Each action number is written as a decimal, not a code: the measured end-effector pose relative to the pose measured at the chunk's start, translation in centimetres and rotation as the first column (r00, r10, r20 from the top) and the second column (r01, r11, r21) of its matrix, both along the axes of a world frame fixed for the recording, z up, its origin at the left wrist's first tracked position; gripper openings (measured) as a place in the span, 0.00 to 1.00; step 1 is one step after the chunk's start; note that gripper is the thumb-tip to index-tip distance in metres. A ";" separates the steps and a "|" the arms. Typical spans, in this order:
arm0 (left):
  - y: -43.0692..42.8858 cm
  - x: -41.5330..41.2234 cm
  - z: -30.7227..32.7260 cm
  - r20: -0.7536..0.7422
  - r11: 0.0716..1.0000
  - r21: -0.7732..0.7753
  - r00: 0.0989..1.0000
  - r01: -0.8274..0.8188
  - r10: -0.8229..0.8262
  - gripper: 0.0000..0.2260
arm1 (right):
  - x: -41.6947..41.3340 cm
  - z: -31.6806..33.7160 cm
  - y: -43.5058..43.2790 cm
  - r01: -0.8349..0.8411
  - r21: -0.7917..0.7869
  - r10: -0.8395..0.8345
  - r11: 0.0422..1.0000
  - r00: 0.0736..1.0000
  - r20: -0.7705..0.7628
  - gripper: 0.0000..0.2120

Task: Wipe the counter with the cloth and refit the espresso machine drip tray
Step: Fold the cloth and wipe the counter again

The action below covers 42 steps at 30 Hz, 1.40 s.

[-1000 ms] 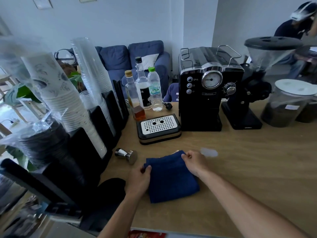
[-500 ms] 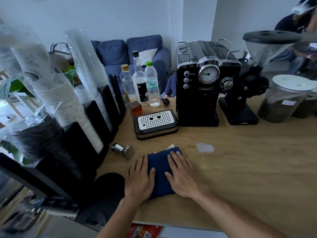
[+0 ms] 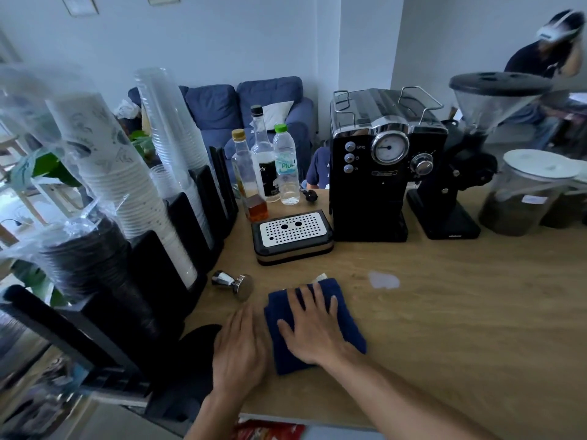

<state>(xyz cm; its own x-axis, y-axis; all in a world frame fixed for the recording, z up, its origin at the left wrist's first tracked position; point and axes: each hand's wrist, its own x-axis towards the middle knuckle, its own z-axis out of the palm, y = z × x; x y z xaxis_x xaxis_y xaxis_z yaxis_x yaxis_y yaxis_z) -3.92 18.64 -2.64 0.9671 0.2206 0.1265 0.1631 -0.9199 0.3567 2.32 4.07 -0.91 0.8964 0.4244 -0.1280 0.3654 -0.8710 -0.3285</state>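
A folded dark blue cloth (image 3: 344, 315) lies on the wooden counter (image 3: 444, 312) near its front edge. My right hand (image 3: 313, 328) presses flat on the cloth, fingers spread. My left hand (image 3: 241, 347) rests flat on the counter just left of the cloth, off it. A small pale wet patch (image 3: 383, 279) shows on the wood to the cloth's upper right. The drip tray (image 3: 292, 238), black with a white perforated grid, sits on the counter left of the black espresso machine (image 3: 381, 166), out of the machine.
A steel tamper (image 3: 233, 282) lies left of the cloth. Three bottles (image 3: 265, 163) stand behind the tray. Cup stacks in black holders (image 3: 127, 185) fill the left side. A grinder (image 3: 470, 154) and lidded jars (image 3: 527, 192) stand right. A person stands at the far right.
The cloth has been folded narrower. My right hand went from holding its corner to lying flat on it; my left hand slid off the cloth onto the counter.
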 end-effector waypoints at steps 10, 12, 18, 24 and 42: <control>2.2 -2.1 -0.5 -0.004 0.999 -0.033 1.000 -0.015 0.015 0.27 | 0.1 -1.2 1.5 0.033 -0.003 -0.033 0.999 0.997 0.069 0.27; 1.8 -2.0 -0.4 -0.025 1.000 -0.025 1.000 -0.008 0.008 0.27 | -0.2 -1.4 1.2 0.036 0.091 -0.044 0.995 0.995 0.090 0.26; 1.4 -1.5 -0.2 -0.032 0.999 0.013 0.998 0.050 -0.049 0.25 | -1.4 -2.6 -0.6 0.110 0.580 -0.203 0.807 0.974 0.098 0.25; -0.9 0.8 -0.5 -0.060 0.992 -0.018 0.990 0.123 -0.124 0.27 | -2.0 -1.9 -3.3 0.295 0.855 -0.543 0.427 0.840 -0.018 0.25; -11.6 10.9 -0.7 -0.098 0.943 -0.005 0.938 0.333 -0.332 0.41 | 8.1 1.1 -15.0 0.284 0.872 -0.723 0.399 0.682 0.109 0.22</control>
<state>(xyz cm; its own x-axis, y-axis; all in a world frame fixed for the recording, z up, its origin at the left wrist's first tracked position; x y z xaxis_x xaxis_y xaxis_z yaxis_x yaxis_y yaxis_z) 6.93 7.07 -3.34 0.9928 -0.1161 0.0300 -0.1193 -0.9314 0.3439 10.39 -10.97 0.23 0.8179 -0.4069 0.4067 0.2232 -0.4272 -0.8762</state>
